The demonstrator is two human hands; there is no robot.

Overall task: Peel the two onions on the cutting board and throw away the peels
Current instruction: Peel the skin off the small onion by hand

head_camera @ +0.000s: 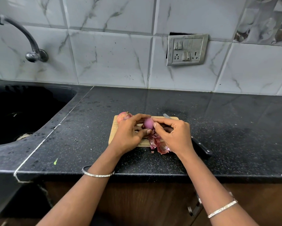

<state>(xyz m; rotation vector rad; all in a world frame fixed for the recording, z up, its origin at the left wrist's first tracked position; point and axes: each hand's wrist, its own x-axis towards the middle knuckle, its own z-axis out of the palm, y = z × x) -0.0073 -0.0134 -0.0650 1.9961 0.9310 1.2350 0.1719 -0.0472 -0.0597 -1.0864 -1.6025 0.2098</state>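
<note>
My left hand (128, 134) curls its fingers (142, 117) round the peeled onion (148, 123), forefinger over the top and thumb beneath, holding it over the cutting board (114, 126). My right hand (174, 136) pinches the peeled onion's right side with bent fingers, narrowly parted. Its long axis stands roughly upright in view; I cannot tell which end is the root. Peels (160, 144) lie at the board's near edge, spilling onto the bench (235, 128). The second onion (124, 116), skin on, sits at the board's far left corner.
</note>
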